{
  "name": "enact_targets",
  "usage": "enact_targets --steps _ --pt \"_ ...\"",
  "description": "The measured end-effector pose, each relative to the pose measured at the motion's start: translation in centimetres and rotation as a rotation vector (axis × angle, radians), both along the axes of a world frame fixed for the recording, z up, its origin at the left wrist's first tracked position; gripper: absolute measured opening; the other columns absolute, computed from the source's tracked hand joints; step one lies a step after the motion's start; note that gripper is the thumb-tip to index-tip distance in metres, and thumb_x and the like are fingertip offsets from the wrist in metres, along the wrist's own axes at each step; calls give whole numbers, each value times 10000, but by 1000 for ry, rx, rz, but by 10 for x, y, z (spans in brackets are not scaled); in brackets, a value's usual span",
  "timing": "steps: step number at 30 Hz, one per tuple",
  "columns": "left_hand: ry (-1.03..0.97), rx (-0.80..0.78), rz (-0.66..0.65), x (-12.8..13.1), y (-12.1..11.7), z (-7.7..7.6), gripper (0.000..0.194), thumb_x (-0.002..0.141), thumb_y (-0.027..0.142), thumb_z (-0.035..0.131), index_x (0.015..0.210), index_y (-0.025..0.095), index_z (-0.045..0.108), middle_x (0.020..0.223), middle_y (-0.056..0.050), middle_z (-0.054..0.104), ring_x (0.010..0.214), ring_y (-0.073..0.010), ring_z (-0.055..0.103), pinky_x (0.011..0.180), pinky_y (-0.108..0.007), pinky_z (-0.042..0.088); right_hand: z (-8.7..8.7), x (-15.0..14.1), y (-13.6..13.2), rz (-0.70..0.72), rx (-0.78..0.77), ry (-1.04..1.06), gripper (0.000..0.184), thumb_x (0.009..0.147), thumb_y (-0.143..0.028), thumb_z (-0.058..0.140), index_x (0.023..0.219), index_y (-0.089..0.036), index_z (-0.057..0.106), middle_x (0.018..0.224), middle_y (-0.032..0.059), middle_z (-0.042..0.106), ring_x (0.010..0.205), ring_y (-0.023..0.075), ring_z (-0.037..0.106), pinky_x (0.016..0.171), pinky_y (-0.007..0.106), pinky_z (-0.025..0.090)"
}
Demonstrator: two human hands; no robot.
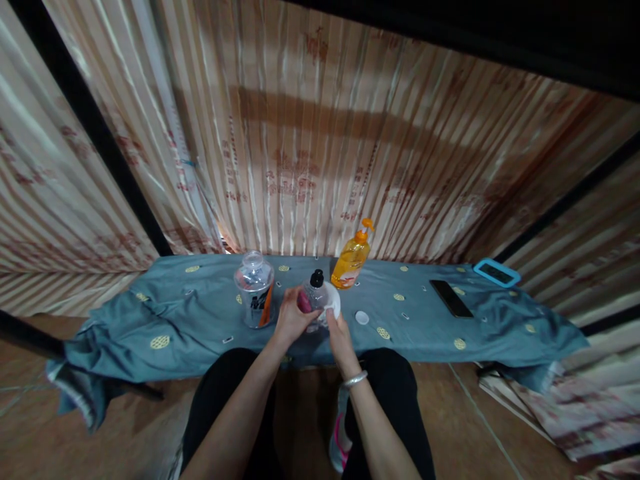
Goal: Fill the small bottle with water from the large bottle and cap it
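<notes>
My left hand (291,315) is closed around the side of a small clear bottle (317,297) with a black top (317,278). A pink patch (303,301) shows by its fingers; whether it belongs to the bottle, I cannot tell. My right hand (341,337) is closed at the bottle's other side, its thumb pressed on a thin white piece (335,299) with a rounded edge. Paper, cloth or plastic, its kind is unclear. Just behind stands an orange pump bottle (352,260) of yellow liquid. A small white round lid (362,318) lies right of my right hand.
A large clear plastic jar (255,290) with no cap stands to the left on the blue-grey cloth (190,320) over the narrow table. Toward the right lie a dark phone (451,298) and a blue-framed device (497,273). A pleated curtain (300,147) hangs behind.
</notes>
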State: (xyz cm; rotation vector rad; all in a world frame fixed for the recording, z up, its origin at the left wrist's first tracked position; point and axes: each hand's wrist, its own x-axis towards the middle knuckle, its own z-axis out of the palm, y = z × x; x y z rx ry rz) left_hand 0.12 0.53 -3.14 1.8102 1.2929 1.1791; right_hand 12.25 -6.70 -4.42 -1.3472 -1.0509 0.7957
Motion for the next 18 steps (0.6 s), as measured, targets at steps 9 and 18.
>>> enact_targets --steps 9,18 --pt "-54 -41 -29 0 -8 4 662 592 221 898 1199 211 633 1236 -101 736 1199 -313 686 1060 -466 536 23 -12 5 47 114 55 555 896 -700 598 1196 -258 751 1211 73 759 1355 302 570 1270 475 268" --pt "-154 -146 -12 -15 -15 16 793 507 171 937 1239 213 635 1077 -37 798 1018 -274 765 952 -409 600 -24 13 9 80 -43 302 695 772 -837 639 1116 -244 753 994 81 801 1121 307 723 1032 489 540"
